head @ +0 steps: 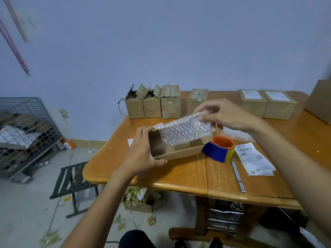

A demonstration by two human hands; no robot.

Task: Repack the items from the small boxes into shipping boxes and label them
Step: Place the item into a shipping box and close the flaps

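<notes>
An open brown shipping box [176,151] is tilted above the wooden table [179,174]. My left hand [143,153] grips its left end, thumb under the near wall. My right hand [222,115] pinches the top edge of a bubble-wrapped item [184,131] that stands half inside the box. Several small cardboard boxes [152,102] line the table's back edge, some with open flaps. Two sealed boxes with white labels [266,102] stand at the back right. A stack of printed shipping labels [254,158] lies to the right of the box.
An orange, blue and yellow tape dispenser [220,147] sits just right of the box. A metal strip [238,176] lies near the front edge. A larger carton [320,102] stands far right. A wire cage of scrap [25,131] and a black stool [71,179] are on the left.
</notes>
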